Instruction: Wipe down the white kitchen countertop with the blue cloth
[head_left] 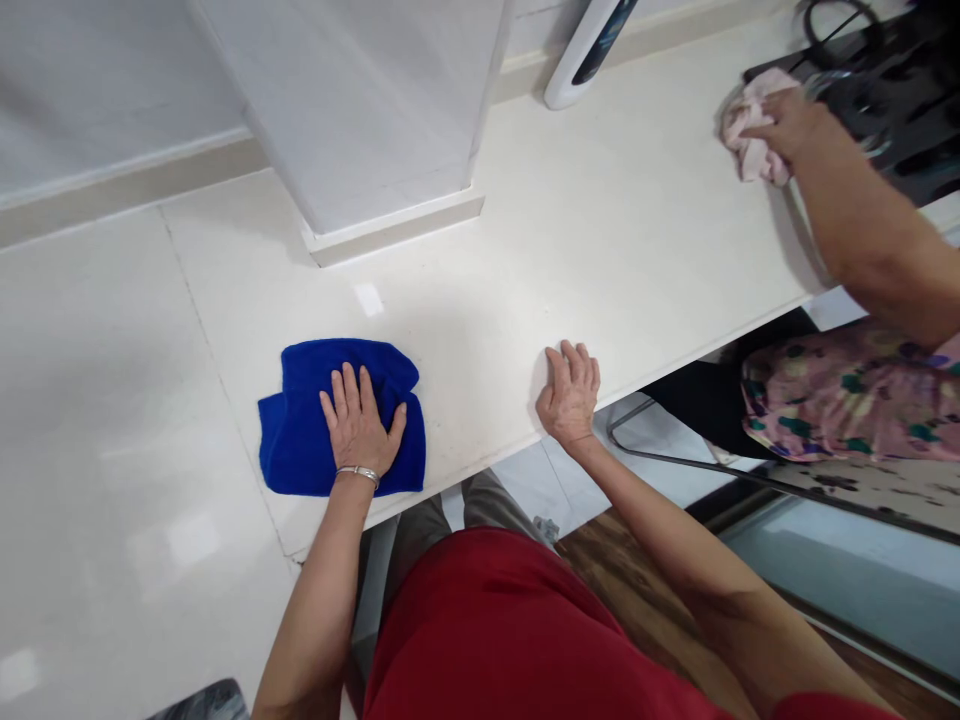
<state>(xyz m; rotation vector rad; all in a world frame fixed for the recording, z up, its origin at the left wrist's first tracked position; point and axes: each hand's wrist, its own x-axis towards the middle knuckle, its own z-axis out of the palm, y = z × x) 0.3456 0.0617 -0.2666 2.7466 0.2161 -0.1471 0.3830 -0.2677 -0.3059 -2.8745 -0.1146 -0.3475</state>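
A folded blue cloth (300,440) lies flat on the white countertop (480,310), left of my body. On top of it rests my left hand (360,425), palm down with fingers stretched out and a silver bracelet at the wrist. Near the counter's front edge, my right hand (570,395) leans on the bare surface. Its fingers are a little bent and it holds nothing that I can see.
A pillar (375,110) rises from the counter ahead. Behind it to the right stands a white bottle (585,55). At the far right a co-worker's hand (795,120) presses a pale pink cloth (750,130) beside a black stove (900,120). A dark object (206,702) shows at bottom left.
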